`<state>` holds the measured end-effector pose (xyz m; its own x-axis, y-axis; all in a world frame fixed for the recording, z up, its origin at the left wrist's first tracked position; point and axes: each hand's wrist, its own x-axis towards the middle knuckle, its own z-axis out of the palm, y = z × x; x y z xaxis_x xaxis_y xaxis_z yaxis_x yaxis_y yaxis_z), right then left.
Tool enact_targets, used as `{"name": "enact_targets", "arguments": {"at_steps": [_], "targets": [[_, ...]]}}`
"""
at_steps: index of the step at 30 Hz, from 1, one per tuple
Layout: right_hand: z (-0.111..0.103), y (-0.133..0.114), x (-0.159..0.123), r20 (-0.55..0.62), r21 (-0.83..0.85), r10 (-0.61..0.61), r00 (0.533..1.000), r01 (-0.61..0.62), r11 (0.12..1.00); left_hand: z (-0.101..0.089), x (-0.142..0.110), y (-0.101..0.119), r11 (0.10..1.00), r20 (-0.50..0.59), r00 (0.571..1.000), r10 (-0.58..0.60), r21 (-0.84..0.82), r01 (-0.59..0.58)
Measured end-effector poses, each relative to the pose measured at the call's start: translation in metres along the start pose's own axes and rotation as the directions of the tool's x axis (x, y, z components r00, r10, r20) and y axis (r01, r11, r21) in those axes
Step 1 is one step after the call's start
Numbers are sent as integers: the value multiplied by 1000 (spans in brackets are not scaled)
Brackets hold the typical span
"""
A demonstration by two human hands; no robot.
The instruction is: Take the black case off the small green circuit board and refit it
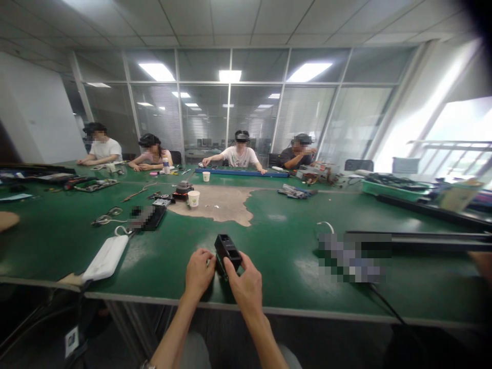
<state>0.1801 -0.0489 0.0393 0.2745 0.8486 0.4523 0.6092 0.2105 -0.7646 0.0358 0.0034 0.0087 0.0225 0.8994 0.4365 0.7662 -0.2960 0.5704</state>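
Observation:
A black plastic box-shaped device with recesses in its upper face is tilted up just above the near edge of the green table. My right hand grips it from the right, the thumb lying along its near side. A thin greenish edge shows low on the device's left side. Close against that side is my left hand, its fingers curled together; whether they pinch a small part or only touch the device is hidden.
A white power bank-like block lies left, by eyeglasses. Paper cups stand near a bare brown patch. Long black bars and a green basket are right. Several people sit across the table.

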Motion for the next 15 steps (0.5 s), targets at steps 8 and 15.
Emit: {"name": "enact_targets", "arguments": {"at_steps": [8,15], "targets": [[0,-4,-4,55,-258,-20,998,33,966,-1,0,1,1000,6,1000,-7,-13,7],[5,4,-20,64,-327,-38,997,56,943,-2,0,2,1000,0,1000,-3,-9,3]]}}
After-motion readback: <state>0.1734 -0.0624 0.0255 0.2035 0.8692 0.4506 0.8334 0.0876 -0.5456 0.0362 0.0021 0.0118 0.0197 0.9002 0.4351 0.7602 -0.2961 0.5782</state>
